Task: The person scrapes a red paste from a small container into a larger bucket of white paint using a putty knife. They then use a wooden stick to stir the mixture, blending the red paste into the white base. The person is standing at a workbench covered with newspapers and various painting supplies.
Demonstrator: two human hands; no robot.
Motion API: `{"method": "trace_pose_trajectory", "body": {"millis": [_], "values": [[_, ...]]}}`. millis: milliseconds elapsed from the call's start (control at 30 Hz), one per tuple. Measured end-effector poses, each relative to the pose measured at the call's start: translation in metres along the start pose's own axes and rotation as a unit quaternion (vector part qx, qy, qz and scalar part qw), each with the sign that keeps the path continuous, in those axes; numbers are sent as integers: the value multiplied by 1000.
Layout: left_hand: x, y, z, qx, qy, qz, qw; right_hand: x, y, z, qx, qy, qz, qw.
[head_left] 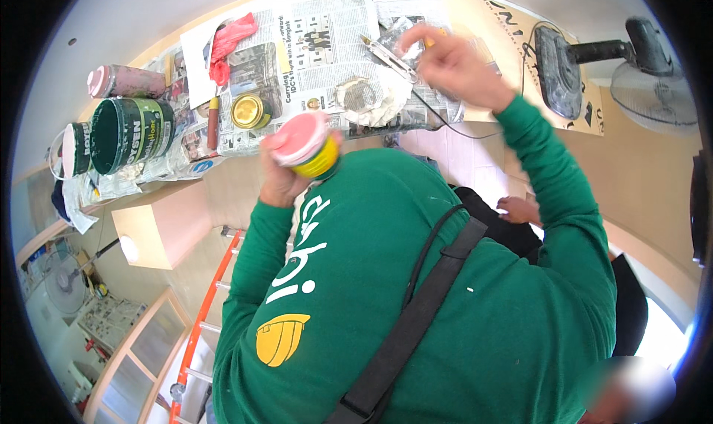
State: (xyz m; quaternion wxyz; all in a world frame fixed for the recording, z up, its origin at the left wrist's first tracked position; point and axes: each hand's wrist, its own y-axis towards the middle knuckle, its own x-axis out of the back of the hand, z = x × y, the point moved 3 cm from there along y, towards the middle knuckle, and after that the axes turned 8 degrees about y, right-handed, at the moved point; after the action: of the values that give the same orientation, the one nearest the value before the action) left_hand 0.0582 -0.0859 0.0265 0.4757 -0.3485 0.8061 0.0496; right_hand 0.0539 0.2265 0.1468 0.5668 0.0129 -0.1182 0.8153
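My left hand (279, 173) grips a small can (318, 160) with a pink top and a yellow and green label, tilted in front of my chest. Over the newspaper-covered table, my right hand (462, 69) is raised, slightly blurred, its index finger stretched away from the others. I see no object clearly held in it. A narrow metal tool (390, 59) lies close to these fingers, beside a clear plastic wrapping (401, 27). Crumpled white paper (380, 101) with a grey smear rests nearer me. A small gold-topped tin (249, 111) stands left of the held can.
A dark green paint bucket (132, 136), a pink-stained container (126, 82), a brown-handled tool (213, 123) and red plastic (233, 38) occupy the table's left. A fan (653, 90) and its cord are at right. An orange ladder (213, 294) stands lower left.
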Motion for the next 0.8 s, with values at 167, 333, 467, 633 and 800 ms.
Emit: {"method": "trace_pose_trajectory", "body": {"millis": [167,333,467,633,800], "values": [[-3,-9,-5,10,10,-32,999,125,32,-62,61,-219,-86,970],[-24,35,14,-38,-55,-120,991,97,95,-97,75,-387,-75,916],[-25,52,23,-105,11,-206,973,83,102,-115,189,-403,-175,878],[-44,32,6,-291,136,-477,818,78,57,-133,51,-326,-73,941],[-144,0,-105,-481,489,-292,667,81,40,-154,39,-142,-69,987]]}}
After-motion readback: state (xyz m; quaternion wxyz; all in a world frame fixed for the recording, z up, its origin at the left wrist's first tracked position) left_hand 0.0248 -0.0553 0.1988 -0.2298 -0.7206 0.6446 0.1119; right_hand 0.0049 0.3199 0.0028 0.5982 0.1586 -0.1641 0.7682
